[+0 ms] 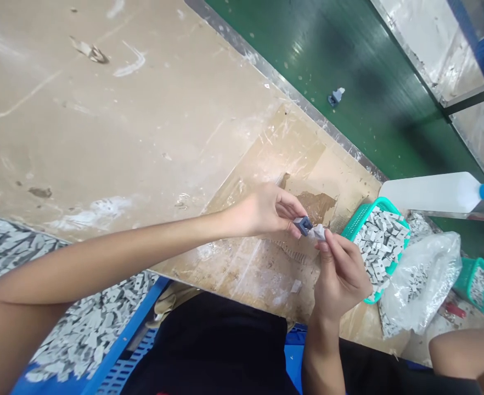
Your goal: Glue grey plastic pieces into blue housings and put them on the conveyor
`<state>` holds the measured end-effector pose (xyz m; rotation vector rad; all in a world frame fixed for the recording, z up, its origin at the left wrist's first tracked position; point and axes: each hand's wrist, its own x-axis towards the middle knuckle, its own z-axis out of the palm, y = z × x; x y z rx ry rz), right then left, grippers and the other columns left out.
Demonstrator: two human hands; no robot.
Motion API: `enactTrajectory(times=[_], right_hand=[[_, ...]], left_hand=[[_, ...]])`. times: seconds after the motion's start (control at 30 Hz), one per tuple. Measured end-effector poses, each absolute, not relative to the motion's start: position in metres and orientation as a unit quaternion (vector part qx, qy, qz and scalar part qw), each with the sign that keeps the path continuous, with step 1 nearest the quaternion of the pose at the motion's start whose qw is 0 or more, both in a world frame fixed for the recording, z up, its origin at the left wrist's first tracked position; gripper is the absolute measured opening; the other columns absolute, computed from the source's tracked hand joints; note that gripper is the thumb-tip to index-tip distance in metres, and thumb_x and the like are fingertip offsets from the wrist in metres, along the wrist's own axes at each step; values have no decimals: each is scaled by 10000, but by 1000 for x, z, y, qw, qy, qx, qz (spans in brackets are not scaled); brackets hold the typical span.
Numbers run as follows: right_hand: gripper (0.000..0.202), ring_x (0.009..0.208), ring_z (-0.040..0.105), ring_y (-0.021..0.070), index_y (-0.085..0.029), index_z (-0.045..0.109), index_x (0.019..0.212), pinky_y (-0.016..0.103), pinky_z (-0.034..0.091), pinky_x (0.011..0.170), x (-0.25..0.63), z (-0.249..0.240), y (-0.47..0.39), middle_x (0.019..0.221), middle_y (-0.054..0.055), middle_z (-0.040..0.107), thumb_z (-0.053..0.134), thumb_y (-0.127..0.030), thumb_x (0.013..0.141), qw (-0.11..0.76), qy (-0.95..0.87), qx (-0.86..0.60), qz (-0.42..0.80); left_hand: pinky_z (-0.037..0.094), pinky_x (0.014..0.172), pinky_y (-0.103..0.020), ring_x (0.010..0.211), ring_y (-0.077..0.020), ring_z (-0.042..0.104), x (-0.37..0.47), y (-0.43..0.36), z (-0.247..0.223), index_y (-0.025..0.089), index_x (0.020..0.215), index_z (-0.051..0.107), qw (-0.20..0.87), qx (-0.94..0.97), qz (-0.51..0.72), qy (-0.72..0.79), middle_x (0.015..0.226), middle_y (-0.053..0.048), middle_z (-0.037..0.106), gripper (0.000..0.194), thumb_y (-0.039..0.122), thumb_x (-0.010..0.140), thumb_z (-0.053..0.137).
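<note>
My left hand (275,213) pinches a small dark grey plastic part (303,224) between thumb and fingers, over the worn bench. Facing it, my right hand (343,270) grips a small pale grey piece (319,232) by its right end. The two pieces meet or nearly meet; whether they are joined I cannot tell. Close to the right hand stands a teal basket (355,220) full of pale grey pieces (380,241). A torn cardboard patch (316,208) lies on the bench behind my hands.
A green conveyor belt (283,52) runs beyond the bench, carrying one assembled-looking part (336,97). At right are a white bottle (431,192) with a blue cap, a clear plastic bag (435,274) and another teal basket (464,274). A blue crate (114,351) of grey pieces sits lower left. Another person's arm (468,351) shows lower right.
</note>
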<state>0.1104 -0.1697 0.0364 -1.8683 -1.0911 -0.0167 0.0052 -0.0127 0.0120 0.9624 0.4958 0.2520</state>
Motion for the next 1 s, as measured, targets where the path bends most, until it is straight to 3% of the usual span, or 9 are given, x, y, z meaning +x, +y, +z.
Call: enactTrajectory(times=[0.37, 0.57, 0.77, 0.87, 1.0], right_hand=[[427, 806, 689, 140, -382, 718, 1150, 307, 613, 676, 101, 36, -169, 948, 1, 703, 605, -56, 897, 450, -483, -751, 25], [451, 813, 669, 134, -355, 694, 1210, 297, 594, 672, 94, 34, -160, 913, 18, 653, 504, -49, 937, 423, -494, -758, 53], [457, 879, 668, 127, -323, 603, 1343, 274, 587, 772, 113, 57, -153, 992, 34, 682, 477, -101, 963, 373, -530, -757, 90], [461, 887, 688, 148, -317, 546, 1399, 306, 587, 785, 124, 70, -165, 1043, 47, 703, 552, -175, 960, 426, -465, -776, 0], [420, 690, 655, 142, -283, 606, 1347, 334, 573, 706, 140, 74, -194, 913, 30, 698, 638, -280, 928, 504, -308, -801, -96]], left_hand=[[611, 744, -271, 709, -162, 745, 2, -23, 23, 147, 735, 725, 847, 454, 154, 230, 746, -25, 767, 165, 1, 663, 696], [590, 722, -272, 714, -166, 725, 0, -22, 19, 136, 762, 695, 814, 491, 158, 268, 750, -40, 747, 145, 39, 662, 733], [576, 677, -265, 680, -151, 702, 1, -1, 12, 161, 1030, 657, 879, 413, 124, 204, 770, -10, 683, 330, 107, 719, 753], [601, 726, -321, 669, -163, 699, -3, 10, 8, 151, 969, 649, 925, 292, 114, 213, 732, -4, 638, 272, 56, 715, 674], [586, 686, -288, 623, -151, 678, -6, 24, 10, 135, 911, 628, 921, 247, 136, 270, 751, -30, 647, 262, 34, 670, 626]])
